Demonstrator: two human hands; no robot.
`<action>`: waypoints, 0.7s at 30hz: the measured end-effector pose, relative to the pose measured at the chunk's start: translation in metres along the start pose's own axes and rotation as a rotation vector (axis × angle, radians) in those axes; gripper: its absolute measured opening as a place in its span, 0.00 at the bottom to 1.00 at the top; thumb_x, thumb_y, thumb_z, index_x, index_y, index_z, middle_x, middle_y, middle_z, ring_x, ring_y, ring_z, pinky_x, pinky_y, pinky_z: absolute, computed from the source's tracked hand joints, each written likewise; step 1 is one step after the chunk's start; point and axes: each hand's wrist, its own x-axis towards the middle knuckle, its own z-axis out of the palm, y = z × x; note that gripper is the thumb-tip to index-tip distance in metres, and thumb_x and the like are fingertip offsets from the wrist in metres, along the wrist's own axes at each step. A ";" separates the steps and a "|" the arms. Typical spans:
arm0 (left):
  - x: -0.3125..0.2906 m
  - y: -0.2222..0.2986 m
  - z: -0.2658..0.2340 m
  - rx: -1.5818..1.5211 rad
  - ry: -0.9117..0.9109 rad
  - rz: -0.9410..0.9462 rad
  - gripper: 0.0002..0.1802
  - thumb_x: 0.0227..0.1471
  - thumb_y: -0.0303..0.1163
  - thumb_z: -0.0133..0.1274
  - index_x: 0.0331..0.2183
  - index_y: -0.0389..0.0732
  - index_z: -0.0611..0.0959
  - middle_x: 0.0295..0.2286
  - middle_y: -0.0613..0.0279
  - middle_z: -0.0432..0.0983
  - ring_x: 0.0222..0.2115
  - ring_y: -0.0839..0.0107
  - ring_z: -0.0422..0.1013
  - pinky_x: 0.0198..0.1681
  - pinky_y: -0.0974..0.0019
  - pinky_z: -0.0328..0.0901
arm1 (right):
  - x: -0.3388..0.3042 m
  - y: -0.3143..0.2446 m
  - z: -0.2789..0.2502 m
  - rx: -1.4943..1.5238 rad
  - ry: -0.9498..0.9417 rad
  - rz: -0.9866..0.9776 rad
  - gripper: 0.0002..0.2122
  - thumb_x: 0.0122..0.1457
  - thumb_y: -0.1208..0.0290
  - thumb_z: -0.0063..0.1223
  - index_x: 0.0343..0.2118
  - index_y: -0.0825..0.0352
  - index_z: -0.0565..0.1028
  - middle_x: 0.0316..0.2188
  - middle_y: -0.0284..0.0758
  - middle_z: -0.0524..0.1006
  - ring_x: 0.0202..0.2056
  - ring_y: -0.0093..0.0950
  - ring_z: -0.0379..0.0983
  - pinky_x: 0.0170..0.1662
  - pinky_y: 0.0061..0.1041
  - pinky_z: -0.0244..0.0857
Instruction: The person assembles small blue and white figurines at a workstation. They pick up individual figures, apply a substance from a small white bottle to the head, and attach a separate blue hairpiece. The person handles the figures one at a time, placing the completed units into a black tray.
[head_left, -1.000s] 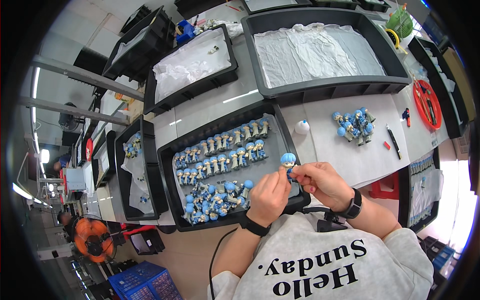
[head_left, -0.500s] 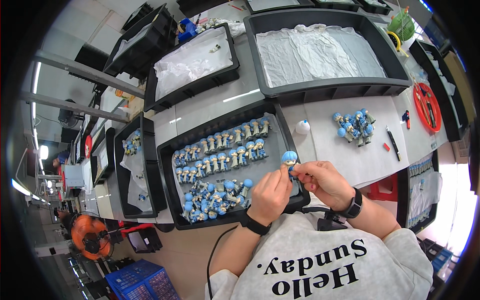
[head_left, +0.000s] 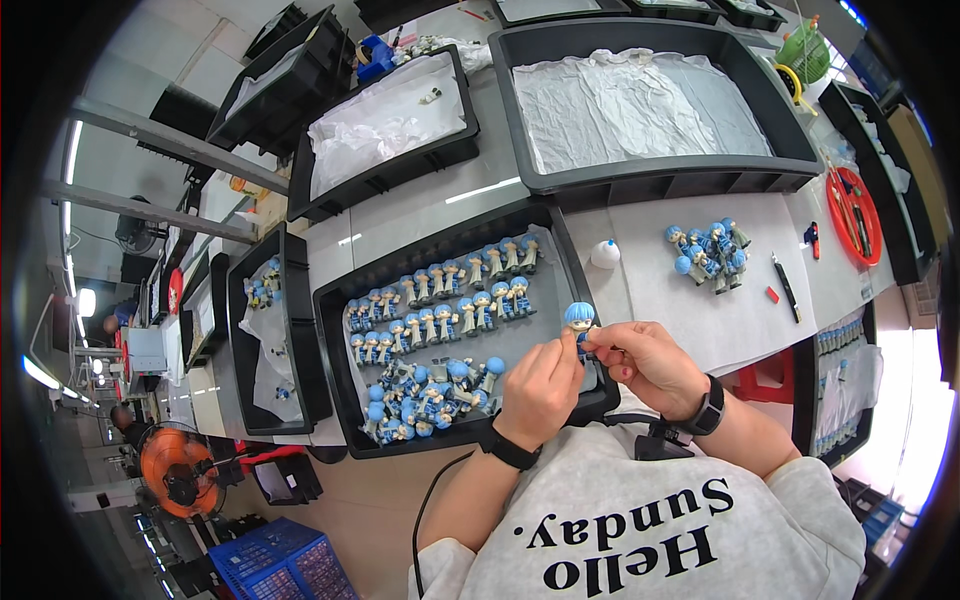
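Observation:
Between the fingertips of my left hand (head_left: 543,392) and my right hand (head_left: 648,366) is a small blue-haired figurine (head_left: 579,317), held upright with its face toward me. Both hands are closed in a pinch, and the fingers cover most of its lower body. They are over the right edge of a black tray (head_left: 335,345). In that tray, similar figurines (head_left: 437,326) lie in rows at the back, and a jumbled heap of them (head_left: 428,400) fills the near part. A loose cluster of figurines (head_left: 708,252) rests on white paper to the right.
A white squeeze bottle (head_left: 604,254) stands behind my hands. To the right are a black pen-like tool (head_left: 787,287), a small red piece (head_left: 772,294) and a red oval dish (head_left: 853,216) with tools. A large paper-lined black tray (head_left: 660,180) sits at the back. An orange fan (head_left: 180,472) stands at left.
My hands and the figurine stay in nearly the same place. At the far left, a person's head and shoulder near the fan have shifted slightly.

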 end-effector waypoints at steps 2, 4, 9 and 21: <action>0.000 0.000 0.000 -0.001 -0.003 0.000 0.19 0.36 0.18 0.55 0.36 0.27 0.77 0.23 0.57 0.71 0.20 0.64 0.68 0.22 0.67 0.64 | 0.000 0.000 0.000 0.002 -0.003 0.001 0.06 0.52 0.74 0.53 0.26 0.73 0.75 0.19 0.27 0.70 0.18 0.12 0.59 0.19 0.11 0.51; -0.001 0.000 0.000 -0.001 -0.005 0.002 0.19 0.36 0.17 0.55 0.36 0.27 0.77 0.23 0.57 0.71 0.20 0.64 0.68 0.21 0.67 0.64 | 0.000 0.000 0.000 0.002 -0.004 0.001 0.06 0.52 0.74 0.53 0.26 0.73 0.75 0.19 0.27 0.70 0.18 0.12 0.59 0.19 0.11 0.50; -0.001 0.000 0.000 -0.008 -0.003 0.000 0.19 0.35 0.17 0.55 0.36 0.27 0.77 0.22 0.57 0.71 0.20 0.64 0.68 0.21 0.67 0.64 | 0.000 0.000 -0.001 0.005 0.002 0.006 0.06 0.52 0.74 0.53 0.26 0.73 0.75 0.19 0.27 0.70 0.18 0.12 0.59 0.19 0.11 0.50; -0.001 0.001 0.001 -0.040 0.026 -0.008 0.19 0.36 0.16 0.54 0.36 0.26 0.77 0.23 0.56 0.72 0.20 0.64 0.69 0.22 0.66 0.64 | 0.000 0.003 -0.002 -0.035 0.003 -0.031 0.07 0.52 0.75 0.51 0.26 0.74 0.74 0.19 0.28 0.69 0.18 0.12 0.59 0.19 0.11 0.51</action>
